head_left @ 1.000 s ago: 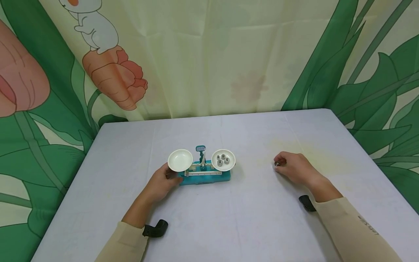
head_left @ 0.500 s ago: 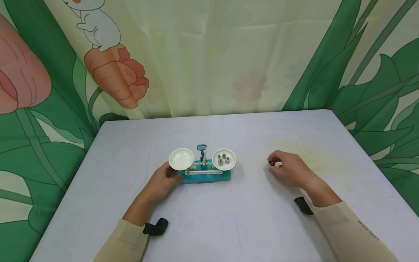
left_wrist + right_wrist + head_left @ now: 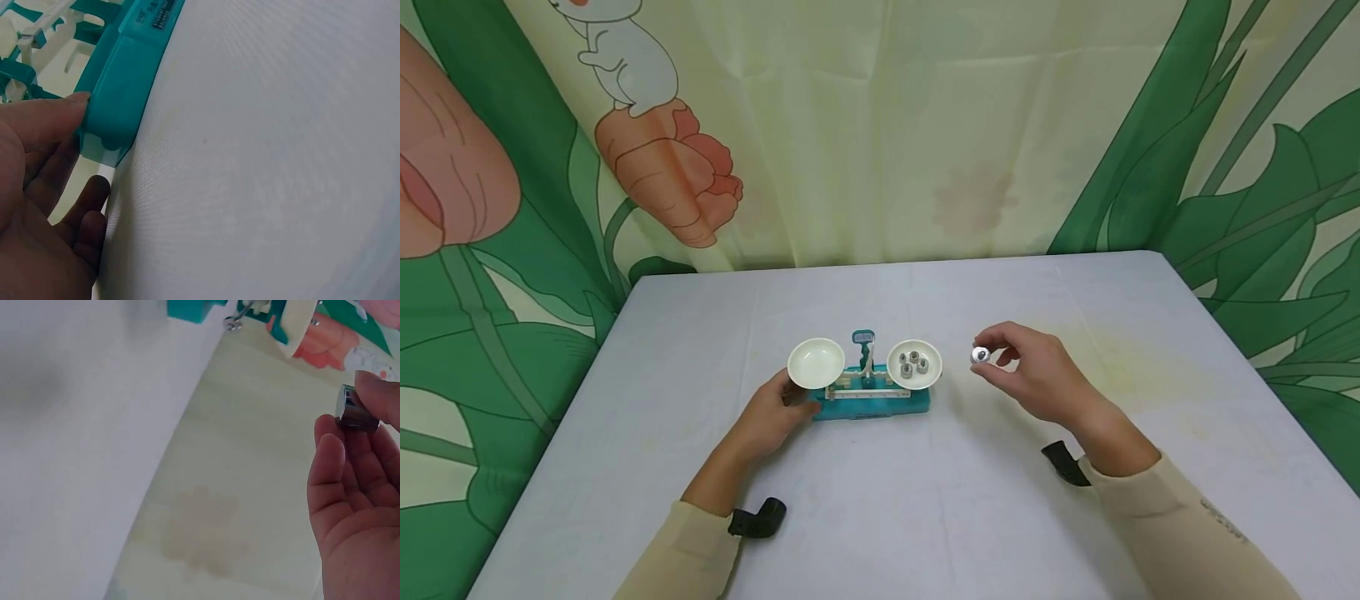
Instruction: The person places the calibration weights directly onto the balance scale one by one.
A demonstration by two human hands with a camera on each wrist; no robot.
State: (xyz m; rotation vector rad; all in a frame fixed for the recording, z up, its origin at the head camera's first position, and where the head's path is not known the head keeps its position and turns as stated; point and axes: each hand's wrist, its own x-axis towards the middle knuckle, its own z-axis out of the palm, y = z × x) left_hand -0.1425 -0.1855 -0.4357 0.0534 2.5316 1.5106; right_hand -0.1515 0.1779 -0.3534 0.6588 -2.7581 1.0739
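Note:
A teal balance scale [image 3: 872, 407] with two white pans stands on the table. My left hand [image 3: 775, 414] grips the left end of its base, and the left wrist view shows the thumb [image 3: 53, 119] on the teal casing. The left pan [image 3: 816, 363] is bare. Several small metal weights [image 3: 907, 371] stand in the right pan [image 3: 917, 382]. To the right of that pan, my right hand [image 3: 1037, 371] pinches a shiny metal weight [image 3: 356, 411] between thumb and fingers, raised above the table.
A white cloth covers the table [image 3: 880, 508], whose far edge meets a printed curtain [image 3: 880, 142] with leaves and a rabbit on a carrot. Black wrist mounts [image 3: 758, 518] stick out from both sleeves.
My right hand has lifted and moved left toward the right pan, carrying the metal weight, which now shows its round end. My left hand stays at the scale's base.

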